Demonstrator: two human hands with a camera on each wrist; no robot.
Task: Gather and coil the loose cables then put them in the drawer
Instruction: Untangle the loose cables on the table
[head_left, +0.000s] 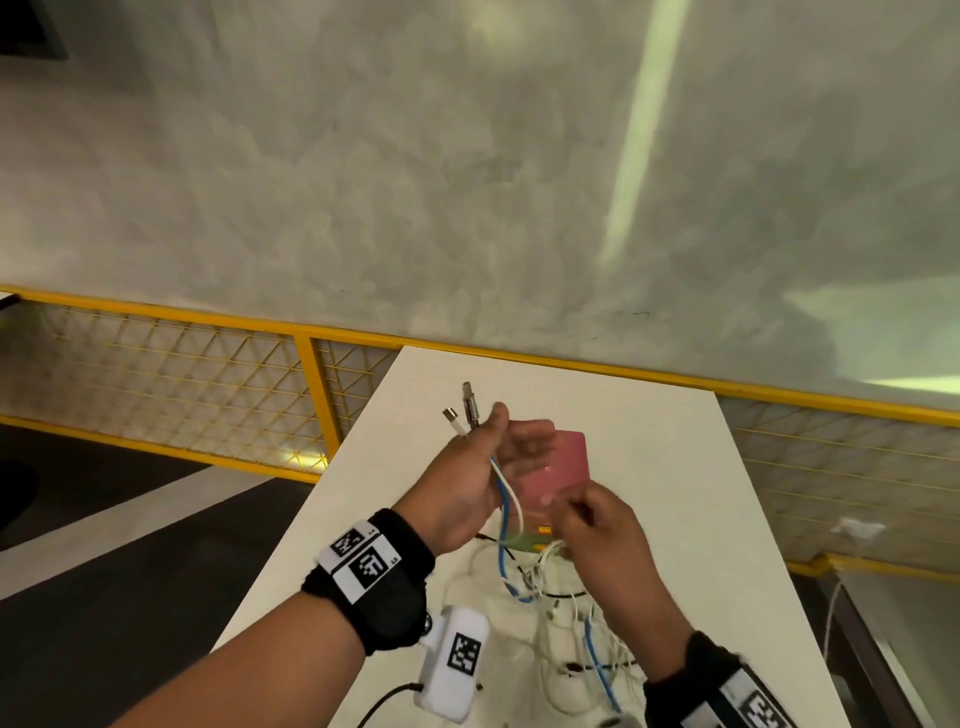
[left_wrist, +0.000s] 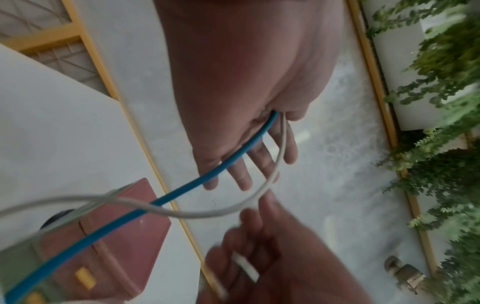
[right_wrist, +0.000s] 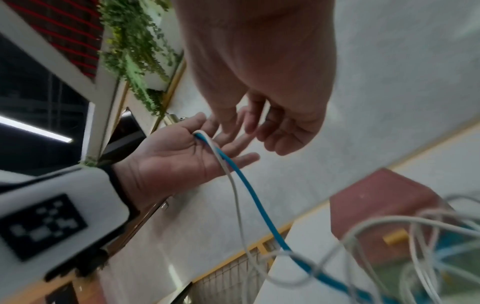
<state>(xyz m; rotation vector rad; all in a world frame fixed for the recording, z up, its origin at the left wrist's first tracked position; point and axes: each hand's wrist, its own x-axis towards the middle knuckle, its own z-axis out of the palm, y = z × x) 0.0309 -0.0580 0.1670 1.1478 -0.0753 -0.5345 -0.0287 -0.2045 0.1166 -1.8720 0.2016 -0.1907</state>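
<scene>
White tabletop (head_left: 649, 467) by yellow railing (head_left: 208, 322); left hand (head_left: 467, 483) pinches cables (head_left: 501, 493), right hand (head_left: 597, 525) seemingly grasping one.

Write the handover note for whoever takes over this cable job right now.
Left hand: thumb pinches the ends of the blue cable and a white cable, plugs upward.
Right hand: fingers curled around a thin white wire; grip is blurred.
Loose cables lie tangled on the white table near the pink box.
Done: two ends gathered.
Left: untangle, coil, stow. No drawer in view.
</scene>
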